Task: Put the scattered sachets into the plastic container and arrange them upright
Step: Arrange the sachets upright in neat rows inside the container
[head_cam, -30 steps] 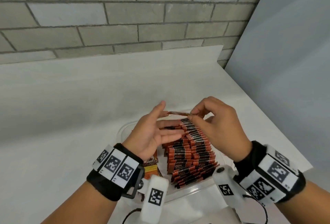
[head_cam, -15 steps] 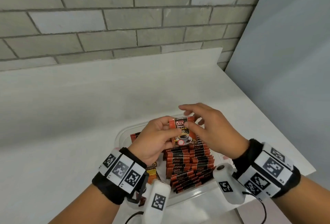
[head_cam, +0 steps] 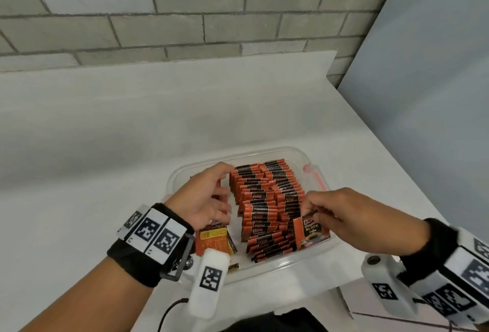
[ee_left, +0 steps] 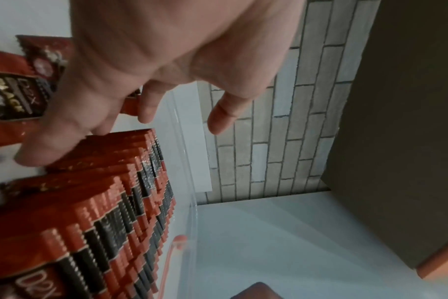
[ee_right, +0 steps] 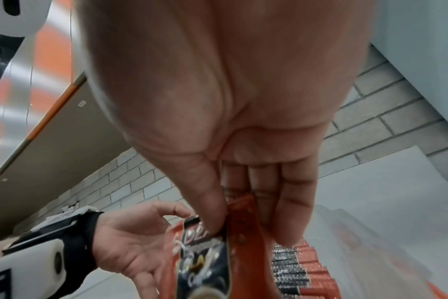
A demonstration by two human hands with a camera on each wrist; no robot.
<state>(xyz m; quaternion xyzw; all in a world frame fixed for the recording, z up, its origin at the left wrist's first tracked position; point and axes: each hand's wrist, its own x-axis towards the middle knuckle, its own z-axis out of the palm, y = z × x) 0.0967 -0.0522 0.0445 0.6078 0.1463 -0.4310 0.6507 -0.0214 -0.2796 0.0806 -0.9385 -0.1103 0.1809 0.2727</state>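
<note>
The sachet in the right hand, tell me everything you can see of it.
The sachet is a flat, glossy orange and black packet printed "D2X Black Coffee" with a cup picture. It stands nearly upright, face toward the camera, at the near right end of the plastic container, beside the packed rows. The right hand pinches its top edge between thumb and fingers.
</note>
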